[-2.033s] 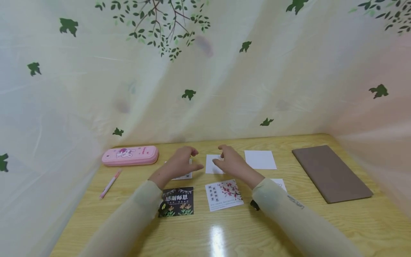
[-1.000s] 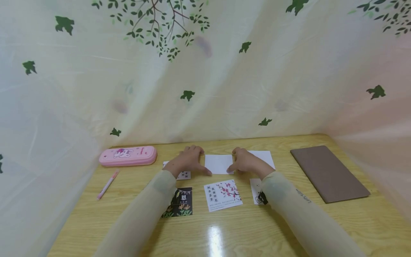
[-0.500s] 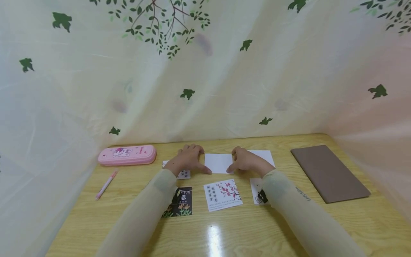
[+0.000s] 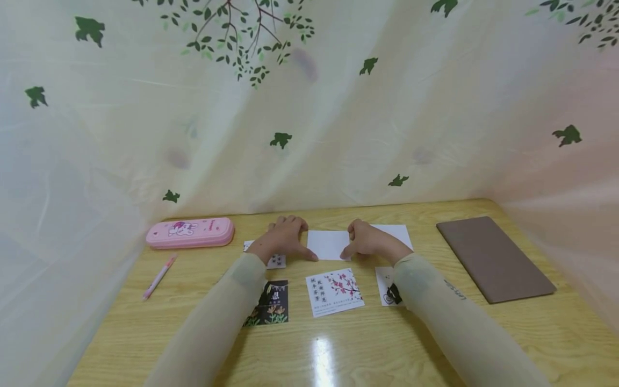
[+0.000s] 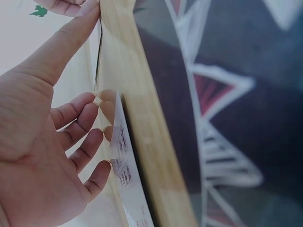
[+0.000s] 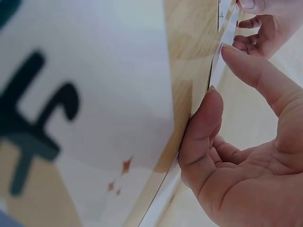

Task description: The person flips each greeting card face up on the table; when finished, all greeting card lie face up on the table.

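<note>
The blank white card (image 4: 328, 245), a smooth, thin rectangle, lies flat on the table (image 4: 271, 357) between the two hands. The left hand (image 4: 286, 238) has its fingers spread apart, thumb stretched wide to touch the card's lower left corner, the other fingertips down beside its left edge. The right hand (image 4: 369, 239) has thumb and index finger bent with a small gap between them, thumb at the card's lower right corner, index finger by its right edge.

A second blank card (image 4: 394, 234) and a patterned card (image 4: 278, 262) lie partly behind the hands. Nearer are a glossy blossom card (image 4: 335, 292) and a black card (image 4: 272, 303) with painted flowers. Further out: a rounded pink pencil case (image 4: 189, 233), a slim pen (image 4: 159, 278), a matte brown notebook (image 4: 495, 259) and the wood-grained table's edge against a creased, leaf-printed curtain (image 4: 319, 107).
</note>
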A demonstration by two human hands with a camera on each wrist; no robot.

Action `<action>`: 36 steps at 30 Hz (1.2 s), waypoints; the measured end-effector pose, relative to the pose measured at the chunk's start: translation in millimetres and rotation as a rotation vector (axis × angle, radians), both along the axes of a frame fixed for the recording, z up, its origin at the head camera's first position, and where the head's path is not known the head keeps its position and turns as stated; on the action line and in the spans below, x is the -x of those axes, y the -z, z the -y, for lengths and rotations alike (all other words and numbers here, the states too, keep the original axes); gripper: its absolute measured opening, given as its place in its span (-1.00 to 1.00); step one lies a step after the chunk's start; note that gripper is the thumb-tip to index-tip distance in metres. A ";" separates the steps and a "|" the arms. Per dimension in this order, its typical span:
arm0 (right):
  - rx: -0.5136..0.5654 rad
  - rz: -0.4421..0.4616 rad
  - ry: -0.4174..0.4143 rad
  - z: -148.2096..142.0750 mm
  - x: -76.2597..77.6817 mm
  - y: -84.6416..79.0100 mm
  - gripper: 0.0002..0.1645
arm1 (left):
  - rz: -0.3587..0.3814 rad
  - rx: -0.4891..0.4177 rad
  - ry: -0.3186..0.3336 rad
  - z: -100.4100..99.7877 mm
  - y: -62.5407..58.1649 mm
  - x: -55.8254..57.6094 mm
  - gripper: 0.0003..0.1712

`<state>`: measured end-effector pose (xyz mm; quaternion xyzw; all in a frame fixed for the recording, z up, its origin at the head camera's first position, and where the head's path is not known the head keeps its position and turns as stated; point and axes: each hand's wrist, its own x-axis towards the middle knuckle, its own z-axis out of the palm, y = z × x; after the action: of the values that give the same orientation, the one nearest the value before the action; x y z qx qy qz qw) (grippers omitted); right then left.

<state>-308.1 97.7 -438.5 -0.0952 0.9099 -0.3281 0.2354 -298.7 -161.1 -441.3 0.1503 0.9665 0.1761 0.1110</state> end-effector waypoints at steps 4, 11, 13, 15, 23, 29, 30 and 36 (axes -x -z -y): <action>0.006 0.001 -0.003 -0.2 0.0 -1.2 -0.10 | 0.001 0.000 0.008 0.2 -0.4 0.8 0.08; 0.026 0.009 0.016 1.4 -1.0 -0.8 -0.13 | 0.014 -0.010 -0.007 -0.6 -1.7 -0.7 0.03; 0.033 0.009 0.024 1.9 -2.0 -0.6 -0.15 | 0.016 -0.014 -0.012 -1.0 -1.4 -1.3 0.02; 0.044 0.005 0.031 2.2 -2.7 -0.3 -0.16 | 0.017 -0.021 -0.015 -1.3 -0.8 -1.7 0.02; 0.076 0.009 0.059 1.3 -6.9 -1.5 -0.12 | 0.012 -0.047 -0.021 -3.8 -1.9 -4.3 0.03; 0.064 0.004 0.079 1.5 -8.4 -2.4 -0.13 | 0.017 -0.062 -0.026 -6.0 -1.7 -4.4 0.04; 0.060 0.003 0.083 1.7 -8.3 -2.7 -0.13 | 0.022 -0.068 -0.032 -6.3 -1.0 -4.0 0.05; 0.051 0.003 0.089 2.4 -7.3 -2.3 -0.15 | 0.058 -0.084 -0.075 -7.1 2.9 -2.2 0.04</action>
<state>-300.8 95.3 -436.3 -0.0601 0.9043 -0.3612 0.2195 -296.5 -153.9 -444.2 0.1132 0.9595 0.2250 0.1259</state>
